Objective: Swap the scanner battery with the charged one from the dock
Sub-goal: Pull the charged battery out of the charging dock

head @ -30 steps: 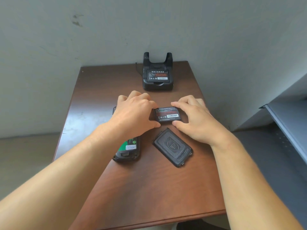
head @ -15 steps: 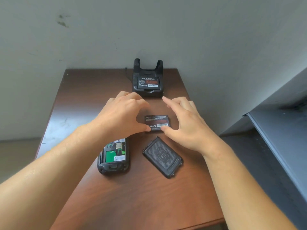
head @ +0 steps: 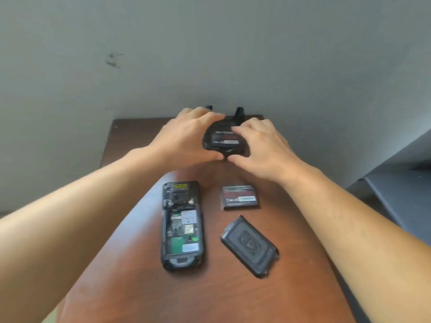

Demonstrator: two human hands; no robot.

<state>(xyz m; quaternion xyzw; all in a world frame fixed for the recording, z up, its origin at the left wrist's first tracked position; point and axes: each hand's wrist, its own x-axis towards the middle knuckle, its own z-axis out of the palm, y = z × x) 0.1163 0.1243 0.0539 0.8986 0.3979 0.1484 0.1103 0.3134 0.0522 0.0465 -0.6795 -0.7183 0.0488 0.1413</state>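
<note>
Left hand [head: 186,138] cupped against the left flank of the black plastic charging dock [head: 224,145], probably to steady it. Right hand [head: 263,145] curled over the right flank, fingertips [head: 235,129] on the black label-faced battery [head: 225,138] seated in the dock; firm grasp or mere contact, impossible to tell through blur. Nearer, loose on the brown wooden table [head: 210,297]: a second flat black battery [head: 239,197], apparently the spent one, set aside. Just beside it, black ribbed battery cover [head: 249,246]. Left of both, black handheld scanner [head: 182,226] face down, bay open and bare.

Soft, even daylight; faint shadows under scanner [head: 182,226] and cover [head: 250,246]. Mild sheen on table [head: 210,297]. Motion blur throughout, strongest at hands. Wide-angle stretching at edges.
</note>
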